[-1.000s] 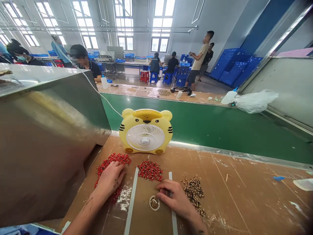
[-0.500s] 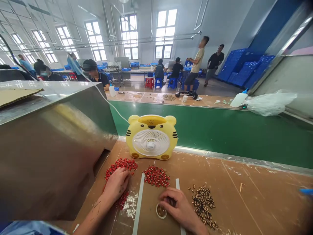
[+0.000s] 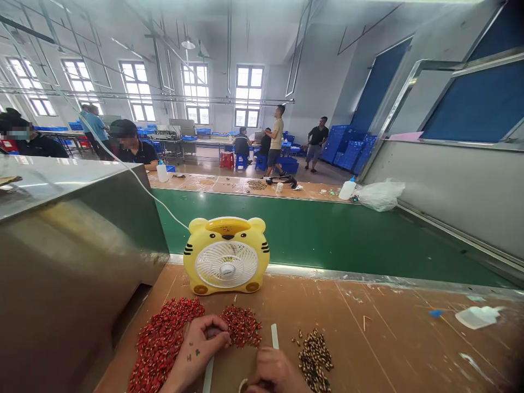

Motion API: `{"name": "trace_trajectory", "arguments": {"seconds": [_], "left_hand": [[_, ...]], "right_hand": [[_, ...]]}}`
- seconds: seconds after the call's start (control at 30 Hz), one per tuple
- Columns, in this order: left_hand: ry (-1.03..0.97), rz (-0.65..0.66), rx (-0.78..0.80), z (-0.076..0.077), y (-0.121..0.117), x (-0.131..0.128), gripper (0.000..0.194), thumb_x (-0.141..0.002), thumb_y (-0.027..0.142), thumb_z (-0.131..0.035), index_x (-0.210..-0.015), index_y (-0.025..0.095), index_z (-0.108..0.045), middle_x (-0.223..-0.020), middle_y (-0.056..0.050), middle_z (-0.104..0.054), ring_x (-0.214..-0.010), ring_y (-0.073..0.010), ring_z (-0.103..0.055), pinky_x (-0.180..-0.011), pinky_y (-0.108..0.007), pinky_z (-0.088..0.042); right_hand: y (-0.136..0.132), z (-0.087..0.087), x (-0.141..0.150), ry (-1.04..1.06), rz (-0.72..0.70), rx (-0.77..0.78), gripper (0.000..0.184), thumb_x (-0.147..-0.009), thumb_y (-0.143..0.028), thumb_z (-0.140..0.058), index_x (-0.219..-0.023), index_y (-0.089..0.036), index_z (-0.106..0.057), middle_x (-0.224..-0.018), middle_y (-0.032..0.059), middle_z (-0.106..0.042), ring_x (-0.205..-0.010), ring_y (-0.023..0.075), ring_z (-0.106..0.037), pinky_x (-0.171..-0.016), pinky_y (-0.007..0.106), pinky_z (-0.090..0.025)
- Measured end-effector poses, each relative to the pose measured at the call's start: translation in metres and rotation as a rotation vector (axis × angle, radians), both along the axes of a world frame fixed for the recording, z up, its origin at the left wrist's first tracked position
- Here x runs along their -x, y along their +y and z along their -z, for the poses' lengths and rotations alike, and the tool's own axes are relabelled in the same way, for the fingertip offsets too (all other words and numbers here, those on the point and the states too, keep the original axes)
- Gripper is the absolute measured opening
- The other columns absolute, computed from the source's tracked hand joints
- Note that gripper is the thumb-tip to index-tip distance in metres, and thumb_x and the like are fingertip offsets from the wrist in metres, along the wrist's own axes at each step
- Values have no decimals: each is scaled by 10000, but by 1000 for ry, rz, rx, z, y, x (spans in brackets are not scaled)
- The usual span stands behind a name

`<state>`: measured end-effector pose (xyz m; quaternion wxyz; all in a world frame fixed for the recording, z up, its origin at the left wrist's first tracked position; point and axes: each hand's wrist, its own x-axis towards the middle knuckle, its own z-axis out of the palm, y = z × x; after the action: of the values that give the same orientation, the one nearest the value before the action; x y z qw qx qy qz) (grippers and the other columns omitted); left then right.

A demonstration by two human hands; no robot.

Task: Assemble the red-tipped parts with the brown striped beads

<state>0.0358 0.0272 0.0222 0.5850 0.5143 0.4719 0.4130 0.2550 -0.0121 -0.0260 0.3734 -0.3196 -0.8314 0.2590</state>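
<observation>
My left hand has its thumb and fingertips pinched together, beside a small pile of red pieces. What the pinch holds, if anything, is too small to make out. Under and left of that wrist spreads a larger heap of red pieces. My right hand is curled at the bottom edge, its fingertips mostly hidden. Close by its thumb side shows part of a pale ring. To the right lies a pile of small gold-and-black pieces.
A yellow tiger-faced fan stands behind the piles, its white cord running up left. Pale strips lie on the brown tabletop. A metal cabinet borders the left. At right lies a white bottle. Several people are beyond the green belt.
The view has shifted, so the fan and piles appear lower and further left. My left hand has moved from the large red heap to beside the small red pile. My right hand is more curled.
</observation>
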Motion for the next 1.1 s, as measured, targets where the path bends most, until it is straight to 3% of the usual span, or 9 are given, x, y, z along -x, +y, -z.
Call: {"name": "trace_trajectory", "arguments": {"seconds": [0.13, 0.23, 0.37, 0.47, 0.53, 0.7, 0.9, 1.1], "left_hand": [[-269, -37, 82, 16, -2, -7, 416, -562, 368, -876, -877, 140, -731, -708, -34, -667, -576, -162, -631, -589, -276, -485], [-319, -38, 108, 24, -7, -7, 388, -532, 408, -892, -772, 139, -748, -732, -50, -683, -572, -166, -644, -593, -289, -492], [-298, 18, 199, 32, -11, -5, 398, -532, 427, -902, -735, 136, -720, -589, -43, -691, -537, -161, -632, -585, -273, -476], [-308, 49, 237, 38, -11, -4, 405, -542, 426, -902, -747, 132, -714, -602, -57, -712, -555, -156, -628, -592, -260, -464], [-323, 57, 224, 40, -11, -4, 356, -564, 381, -900, -750, 133, -726, -643, -54, -720, -587, -146, -626, -623, -253, -463], [-378, 66, 172, 39, -11, -2, 206, -591, 266, -886, -695, 137, -762, -728, -28, -692, -627, -117, -601, -641, -232, -452], [-415, 127, 212, 36, -12, -1, 181, -594, 220, -881, -727, 142, -786, -768, -42, -712, -640, -119, -615, -642, -229, -462], [-388, 142, 274, 41, -11, -3, 224, -606, 248, -887, -773, 137, -787, -688, -45, -736, -618, -123, -629, -644, -225, -469]], "right_hand": [[8, 11, 1, -68, -3, -146, 542, -1003, -551, -381, -669, -226, -660, -555, 18, -612, -564, 148, -570, -559, 247, -427], [11, 18, 0, -122, -50, -196, 579, -1027, -523, -336, -624, -223, -624, -507, -4, -554, -510, 131, -517, -502, 234, -382], [12, 16, 1, -142, -27, -281, 557, -1047, -425, -338, -593, -218, -585, -523, 0, -540, -507, 135, -495, -478, 239, -350], [6, 3, 3, -113, -54, -177, 567, -1046, -453, -320, -611, -213, -592, -527, -5, -543, -513, 126, -504, -496, 229, -361], [-1, -9, 5, -128, 19, -112, 526, -1019, -488, -373, -651, -205, -621, -594, 23, -597, -580, 143, -538, -545, 246, -385], [-13, -30, 3, -247, 62, 19, 368, -980, -363, -494, -685, -199, -643, -605, 23, -579, -629, 161, -539, -596, 269, -381], [-11, -28, 0, -238, 12, 74, 296, -967, -302, -530, -713, -204, -647, -619, 13, -563, -633, 158, -513, -601, 271, -365], [-10, -27, 2, -168, 7, 33, 307, -957, -292, -531, -681, -191, -618, -599, 8, -532, -611, 153, -486, -585, 274, -341]]}}
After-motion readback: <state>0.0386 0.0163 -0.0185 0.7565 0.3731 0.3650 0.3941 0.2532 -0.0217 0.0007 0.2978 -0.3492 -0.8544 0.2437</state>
